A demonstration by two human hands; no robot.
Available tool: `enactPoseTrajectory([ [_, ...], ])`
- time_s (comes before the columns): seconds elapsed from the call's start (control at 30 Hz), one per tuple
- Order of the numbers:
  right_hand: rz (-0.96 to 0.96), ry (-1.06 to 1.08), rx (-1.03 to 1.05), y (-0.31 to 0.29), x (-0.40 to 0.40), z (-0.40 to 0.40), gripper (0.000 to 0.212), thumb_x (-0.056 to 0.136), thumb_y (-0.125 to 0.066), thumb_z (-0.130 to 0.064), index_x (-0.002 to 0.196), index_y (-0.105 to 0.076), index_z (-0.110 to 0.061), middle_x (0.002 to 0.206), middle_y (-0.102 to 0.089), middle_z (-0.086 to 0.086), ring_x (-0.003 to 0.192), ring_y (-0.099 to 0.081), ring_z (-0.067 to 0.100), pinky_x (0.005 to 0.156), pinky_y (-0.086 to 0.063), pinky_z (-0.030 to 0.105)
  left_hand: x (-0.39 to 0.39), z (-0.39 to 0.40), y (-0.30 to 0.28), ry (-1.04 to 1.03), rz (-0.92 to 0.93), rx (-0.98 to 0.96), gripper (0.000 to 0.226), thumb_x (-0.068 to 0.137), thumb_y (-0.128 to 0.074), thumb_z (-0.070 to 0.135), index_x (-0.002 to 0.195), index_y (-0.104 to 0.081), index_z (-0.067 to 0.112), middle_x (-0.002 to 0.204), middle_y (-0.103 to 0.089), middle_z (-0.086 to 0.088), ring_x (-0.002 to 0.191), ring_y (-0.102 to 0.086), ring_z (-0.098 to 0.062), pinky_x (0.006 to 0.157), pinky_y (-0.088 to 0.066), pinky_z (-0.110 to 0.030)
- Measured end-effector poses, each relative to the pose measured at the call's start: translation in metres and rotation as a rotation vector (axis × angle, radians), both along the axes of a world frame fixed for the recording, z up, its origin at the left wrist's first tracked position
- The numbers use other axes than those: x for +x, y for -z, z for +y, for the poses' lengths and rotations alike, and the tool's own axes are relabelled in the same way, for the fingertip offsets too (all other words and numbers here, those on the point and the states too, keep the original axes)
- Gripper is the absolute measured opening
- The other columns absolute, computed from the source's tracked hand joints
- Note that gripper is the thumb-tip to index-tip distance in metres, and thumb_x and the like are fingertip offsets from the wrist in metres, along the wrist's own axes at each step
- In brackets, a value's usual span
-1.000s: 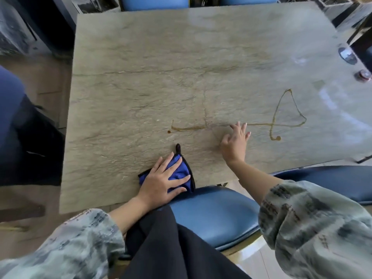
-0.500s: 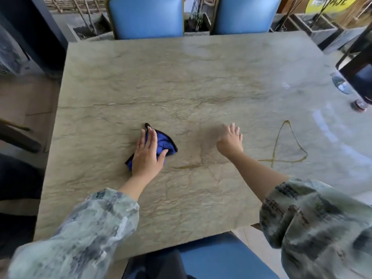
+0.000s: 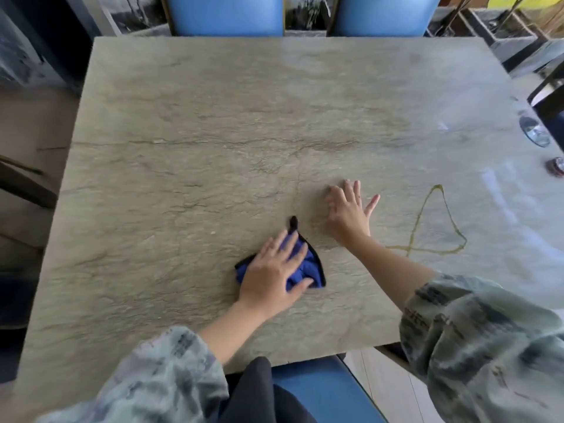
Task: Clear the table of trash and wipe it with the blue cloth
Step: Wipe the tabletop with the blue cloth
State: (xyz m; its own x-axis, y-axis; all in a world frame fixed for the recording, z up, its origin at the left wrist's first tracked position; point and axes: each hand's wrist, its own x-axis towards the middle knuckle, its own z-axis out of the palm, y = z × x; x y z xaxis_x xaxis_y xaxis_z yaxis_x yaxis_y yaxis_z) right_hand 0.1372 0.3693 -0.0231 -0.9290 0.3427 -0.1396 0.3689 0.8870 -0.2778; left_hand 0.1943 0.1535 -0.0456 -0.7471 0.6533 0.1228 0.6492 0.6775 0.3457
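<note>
The blue cloth (image 3: 308,267), bunched and edged in black, lies on the stone table (image 3: 213,132) near its front middle. My left hand (image 3: 276,271) presses flat on the cloth with fingers spread over it. My right hand (image 3: 348,209) rests open on the bare tabletop just beyond and right of the cloth, holding nothing. A thin yellow-brown looped streak (image 3: 427,236) marks the table to the right of my right hand.
Two blue chairs (image 3: 225,13) stand at the far edge, and a blue seat (image 3: 323,389) sits at the near edge under me. A glass (image 3: 534,132) and a small round dark object (image 3: 555,167) stand at the table's right edge.
My left hand has slid the cloth rightward and nearer to my right hand. The left stretch of the streak is gone. My right hand's fingers have spread wider.
</note>
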Motion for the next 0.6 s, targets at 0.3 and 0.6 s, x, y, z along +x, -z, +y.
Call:
enactPoseTrajectory([
  [0.3,-0.103,-0.137,0.11,0.007,-0.053,0.072,0.066,0.093,-0.015,-0.064,0.15,-0.009,-0.032,0.16,0.005,0.005,0.145,0.018,0.021,0.108,0.017,0.063,-0.082,-0.008,0.01,-0.156,0.179,-0.094,0.05,0.095,-0.042,0.043,0.143,-0.042,0.026,0.149,-0.04,-0.01,0.142,-0.025,-0.036,0.111,-0.024,-0.06],
  [0.6,-0.162,-0.317,0.091,0.011,-0.06,0.093,0.083,0.086,-0.011,-0.074,0.151,0.01,-0.026,0.156,0.021,0.012,0.141,0.028,0.024,0.113,0.016,0.054,-0.218,-0.002,0.01,-0.577,0.079,-0.017,0.056,0.091,-0.033,0.047,0.134,-0.055,0.018,0.142,-0.044,-0.025,0.127,-0.042,-0.041,0.108,-0.034,-0.046],
])
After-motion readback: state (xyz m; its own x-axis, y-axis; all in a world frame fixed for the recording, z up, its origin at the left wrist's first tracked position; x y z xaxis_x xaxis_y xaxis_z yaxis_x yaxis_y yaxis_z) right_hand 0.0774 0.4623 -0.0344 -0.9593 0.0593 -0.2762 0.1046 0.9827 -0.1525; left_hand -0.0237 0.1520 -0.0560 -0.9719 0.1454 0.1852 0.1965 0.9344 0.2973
